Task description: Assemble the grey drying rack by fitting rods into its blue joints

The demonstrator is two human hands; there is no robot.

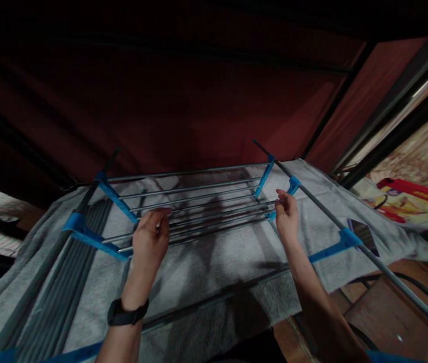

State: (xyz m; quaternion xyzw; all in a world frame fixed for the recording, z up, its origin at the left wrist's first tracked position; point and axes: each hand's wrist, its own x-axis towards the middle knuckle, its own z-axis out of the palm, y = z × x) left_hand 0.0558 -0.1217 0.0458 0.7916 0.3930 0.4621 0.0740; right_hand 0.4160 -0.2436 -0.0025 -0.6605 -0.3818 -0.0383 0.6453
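- As we lean over the tabletop and its grey cloth (217, 267), one thin metal rod (221, 214) runs crosswise between our hands, its long axis reaching from our left side to our right, roughly square to the two long side bars (319, 204).
- Our right hand (285, 206) is the nearer one to the rod's right end; that grip is pinched, fingertips closed about the end, just beside the middle right blue bracket (293, 185).
- Our left hand (151, 229) is at the rod's other side, near the middle left blue bracket (93, 238); its thumb and forefinger bend close together, but we cannot tell whether that grip clasps the rod or only hovers by it.
- Behind the held rod, other crossbars (191, 172) lie nearly parallel; we count at least four, and the nearest ones blur together.
- Counting the rest, we see two hands, two side bars, and at least seven blue brackets, some cut off by the view's lower edge.
- On the left lies one bundle of grey tubes (66, 282), too tightly packed for us to count.
- We also see one dark watch (127, 311), one phone (365, 236) and one red-and-yellow box (418, 201).
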